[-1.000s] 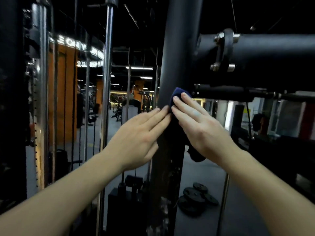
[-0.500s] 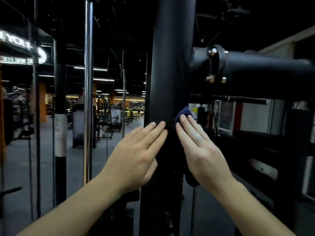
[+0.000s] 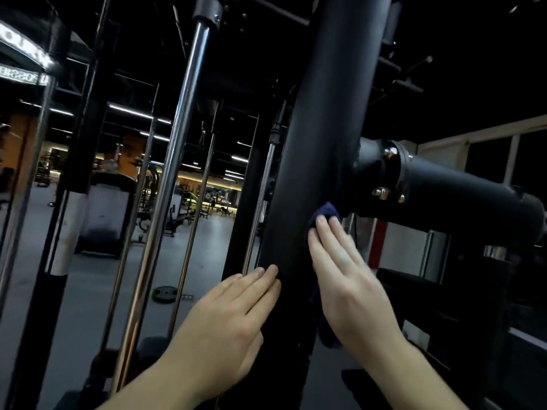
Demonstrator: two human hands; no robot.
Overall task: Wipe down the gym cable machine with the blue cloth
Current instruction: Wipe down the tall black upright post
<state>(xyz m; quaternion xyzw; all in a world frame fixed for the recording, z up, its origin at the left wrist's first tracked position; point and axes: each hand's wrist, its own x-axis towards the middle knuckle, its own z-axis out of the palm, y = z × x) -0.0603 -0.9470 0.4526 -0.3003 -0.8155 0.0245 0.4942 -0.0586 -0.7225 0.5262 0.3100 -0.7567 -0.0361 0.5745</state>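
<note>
Head view, nearest first: two bare forearms reaching up and forward. Left hand (image 3: 225, 318) flat, fingers straight and close together, fingertips touching the left side of the black upright post (image 3: 319, 143), holding nothing. Right hand (image 3: 346, 279) just beside it and higher, also flat with fingers straight, pressing the blue cloth (image 3: 324, 213) against the post's right side rather than curling round it.

One cloth only: dark blue, trapped between palm and post, upper edge peeking out above the fingertips, lower end hanging out below the heel of the hand. Long axis along the post, near vertical, top leaning a little right as framed. Sits just below the joint where a horizontal black tube (image 3: 458, 190) meets the post. Three bolt heads showing on that joint's flange (image 3: 390, 173).

Left of the post, one thick chrome guide rod (image 3: 177, 161) and two thinner rods (image 3: 260, 208), all roughly parallel to it.

Beyond, a grey gym floor (image 3: 88, 279) with one weight plate (image 3: 165, 293) lying flat, dim machines farther back, long ceiling light strips (image 3: 133, 112), and a lit sign (image 3: 23, 45) at upper left, lettering unreadable.
</note>
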